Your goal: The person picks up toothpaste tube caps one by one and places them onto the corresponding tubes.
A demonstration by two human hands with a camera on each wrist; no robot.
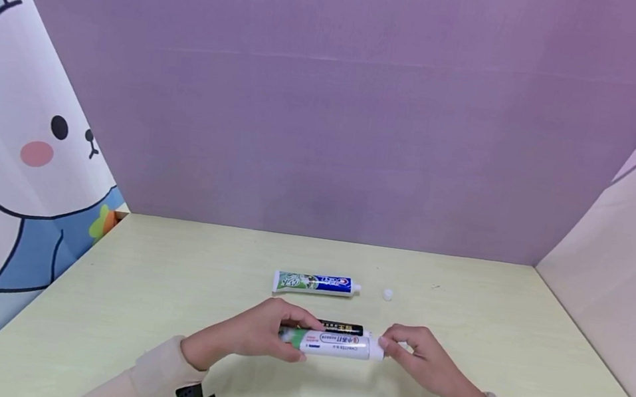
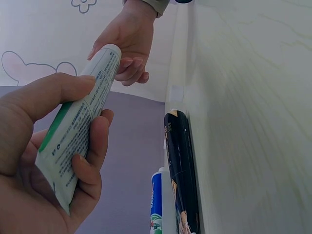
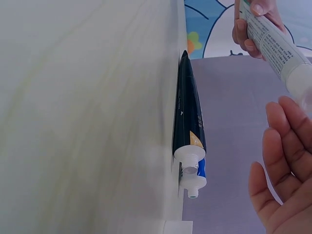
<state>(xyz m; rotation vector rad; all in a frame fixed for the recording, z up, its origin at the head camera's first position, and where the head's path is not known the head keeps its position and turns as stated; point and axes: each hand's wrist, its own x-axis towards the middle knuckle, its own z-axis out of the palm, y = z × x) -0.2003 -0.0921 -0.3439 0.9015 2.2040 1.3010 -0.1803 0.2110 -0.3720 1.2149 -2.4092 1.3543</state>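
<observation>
Over the counter (image 1: pixel 163 272), left fingers (image 1: pixel 302 318) grip a white tube (image 1: pixel 337 347), right fingers (image 1: pixel 403 332) pinch its cap (image 1: pixel 375 351); behind lie a partly hidden black tube (image 1: pixel 344 328), blue-green tube (image 1: pixel 315 284), loose cap (image 1: pixel 388 295).

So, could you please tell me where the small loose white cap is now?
In the head view, the small loose white cap lies on the table, to the right of the blue-and-green toothpaste tube and beyond the right hand.
</observation>
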